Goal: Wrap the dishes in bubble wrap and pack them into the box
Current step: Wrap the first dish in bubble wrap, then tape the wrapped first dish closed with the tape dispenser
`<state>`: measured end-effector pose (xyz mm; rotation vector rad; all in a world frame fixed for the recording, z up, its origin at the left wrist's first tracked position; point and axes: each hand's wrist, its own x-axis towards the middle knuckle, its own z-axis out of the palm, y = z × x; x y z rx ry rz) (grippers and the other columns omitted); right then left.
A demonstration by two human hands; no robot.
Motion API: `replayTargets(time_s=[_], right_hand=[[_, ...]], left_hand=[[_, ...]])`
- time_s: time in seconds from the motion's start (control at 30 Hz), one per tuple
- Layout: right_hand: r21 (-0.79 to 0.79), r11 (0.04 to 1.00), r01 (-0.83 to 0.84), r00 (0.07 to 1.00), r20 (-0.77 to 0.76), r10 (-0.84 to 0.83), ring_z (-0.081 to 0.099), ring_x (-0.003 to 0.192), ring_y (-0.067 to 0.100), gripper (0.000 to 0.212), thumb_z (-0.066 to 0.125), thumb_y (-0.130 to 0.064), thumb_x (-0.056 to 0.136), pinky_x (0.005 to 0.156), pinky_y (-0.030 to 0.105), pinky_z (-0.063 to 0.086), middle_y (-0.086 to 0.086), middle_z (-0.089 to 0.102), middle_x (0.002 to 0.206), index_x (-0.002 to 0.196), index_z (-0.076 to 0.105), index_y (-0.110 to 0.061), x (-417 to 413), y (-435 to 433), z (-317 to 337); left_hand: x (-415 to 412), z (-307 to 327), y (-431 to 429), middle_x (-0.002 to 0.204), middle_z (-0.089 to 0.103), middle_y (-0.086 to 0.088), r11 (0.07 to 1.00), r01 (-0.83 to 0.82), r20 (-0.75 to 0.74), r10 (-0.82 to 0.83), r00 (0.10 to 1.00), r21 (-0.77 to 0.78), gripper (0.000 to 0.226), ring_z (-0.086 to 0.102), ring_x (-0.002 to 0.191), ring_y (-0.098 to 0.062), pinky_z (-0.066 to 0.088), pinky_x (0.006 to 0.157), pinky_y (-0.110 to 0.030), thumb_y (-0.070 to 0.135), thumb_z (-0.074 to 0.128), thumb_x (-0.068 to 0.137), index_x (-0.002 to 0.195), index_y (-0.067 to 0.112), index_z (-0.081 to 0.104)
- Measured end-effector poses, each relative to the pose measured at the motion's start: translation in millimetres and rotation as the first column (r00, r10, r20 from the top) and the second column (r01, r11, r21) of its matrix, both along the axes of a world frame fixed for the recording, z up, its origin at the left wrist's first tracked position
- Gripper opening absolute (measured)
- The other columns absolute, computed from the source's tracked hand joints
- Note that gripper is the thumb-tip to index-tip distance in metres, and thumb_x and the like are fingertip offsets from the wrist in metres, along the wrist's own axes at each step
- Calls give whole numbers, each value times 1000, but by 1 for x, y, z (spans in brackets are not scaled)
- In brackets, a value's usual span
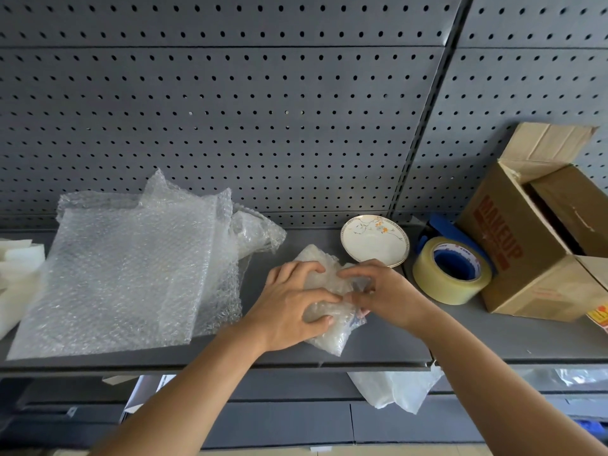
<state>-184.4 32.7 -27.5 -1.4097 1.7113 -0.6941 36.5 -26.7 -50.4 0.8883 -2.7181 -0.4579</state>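
Note:
A bundle of bubble wrap [320, 268] lies on the grey shelf [388, 337] in the middle. My left hand [289, 307] presses on its left and lower side, fingers curled over the wrap. My right hand [381, 291] pinches the folds on its right side. What is inside the bundle is hidden. Just behind it sit stacked white saucers with a flower pattern [375, 240], unwrapped. An open brown cardboard box [526, 258] stands at the right. A pile of loose bubble wrap sheets [131, 271] lies at the left.
A roll of clear tape on a blue dispenser [452, 269] rests between the saucers and the box. White foam pieces [18, 268] sit at the far left. A grey pegboard wall [263, 110] backs the shelf. White wrapping [394, 390] hangs below the shelf's front edge.

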Motion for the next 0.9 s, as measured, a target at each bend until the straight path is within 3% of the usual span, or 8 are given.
replayTargets(time_s=[0.13, 0.3, 0.4, 0.5, 0.57, 0.67, 0.83, 0.9], right_hand=[[-93, 991, 96, 986, -124, -107, 57, 87, 1, 27, 82, -24, 82, 67, 6, 44, -9, 53, 115, 107, 71, -22, 11, 3, -4], [-181, 955, 236, 951, -159, -266, 64, 82, 14, 6, 73, -12, 86, 62, 6, 44, 2, 57, 110, 91, 70, -13, 24, 3, -15], [-237, 938, 252, 927, -219, -305, 58, 89, 13, 5, 68, -4, 87, 67, -4, 35, 0, 58, 93, 89, 71, -7, 31, 4, -17], [-208, 952, 223, 932, -242, -271, 56, 103, 13, 9, 63, -4, 89, 71, -7, 31, -12, 52, 80, 91, 72, -6, 36, 6, -11], [-98, 975, 200, 963, -163, -214, 67, 86, 13, 12, 62, -11, 92, 73, 0, 42, -4, 60, 95, 95, 74, -14, 31, 8, 1], [89, 981, 173, 984, 19, -175, 73, 68, 18, 22, 57, -18, 98, 60, 26, 61, -3, 70, 95, 106, 74, -30, 10, 19, 31], [-371, 823, 430, 799, -268, -538, 62, 93, 18, 24, 58, -15, 97, 78, 31, 49, -4, 60, 110, 110, 68, -32, -51, 51, 58], [-383, 787, 484, 716, -344, -608, 52, 114, 26, 27, 59, -17, 97, 91, 36, 42, -1, 51, 119, 122, 63, -27, -65, 69, 56]], left_hand=[[0, 0, 4, 140, 43, 13, 999, -26, -62, 27, 998, 26, 39, 36, 135, -11, 21, 117, -30, 58, 56, 88, 120, 39, 71], [-1, 2, 23, 140, 44, 14, 986, -146, -123, 155, 980, 77, 49, 36, 135, -8, 39, 107, -21, 33, 69, 91, 134, 22, 48], [-3, 1, 29, 142, 47, 9, 989, -141, -137, 147, 980, 52, 48, 32, 135, -5, 29, 120, -27, 26, 59, 94, 140, 18, 48], [-4, -4, 31, 137, 50, 11, 992, -125, -131, 123, 984, -9, 53, 37, 133, -5, 20, 125, -35, 56, 48, 96, 136, 22, 55], [-4, -8, 31, 137, 50, 11, 990, -126, -89, 121, 989, -61, 71, 37, 134, -7, 17, 123, -32, 80, 42, 88, 130, 25, 57], [-6, -14, 31, 134, 53, 11, 982, -146, -69, 138, 988, -123, 65, 42, 133, -11, 20, 122, -35, 80, 46, 86, 121, 28, 60], [-6, -22, 29, 129, 57, 11, 979, -159, -135, 142, 981, -126, 44, 48, 129, -10, 28, 121, -41, 65, 51, 92, 116, 30, 62], [-4, -23, 29, 129, 56, 12, 978, -155, -146, 135, 980, -138, 41, 48, 130, -9, 28, 121, -41, 63, 52, 93, 117, 31, 61]])
